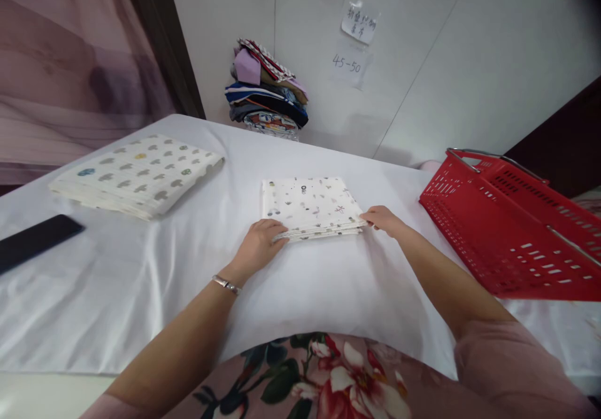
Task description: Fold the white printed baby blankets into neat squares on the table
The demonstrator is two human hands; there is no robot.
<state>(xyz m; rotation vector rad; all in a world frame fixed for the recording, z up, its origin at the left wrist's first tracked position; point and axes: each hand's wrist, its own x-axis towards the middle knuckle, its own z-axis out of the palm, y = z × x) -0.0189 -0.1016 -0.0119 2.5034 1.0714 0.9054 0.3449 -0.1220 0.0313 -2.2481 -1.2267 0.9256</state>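
Note:
A folded white cloth [312, 203] with small printed figures lies flat in front of me, its layered edge towards my body. My left hand [261, 242] grips its near left corner, thumb low and fingers on top. At the near right corner, my right hand [382, 218] pinches the layers between thumb and fingers. Further left rests a larger folded cloth [145, 171], cream with grey mushroom-like shapes, which neither hand touches.
A white-covered table [188, 281] carries everything here. On the right stands a red plastic basket [511, 225] with metal handles. A dark flat phone-like object [37, 242] lies at the left. Behind the table's far edge rises a stack of folded fabrics [267, 93] against the wall.

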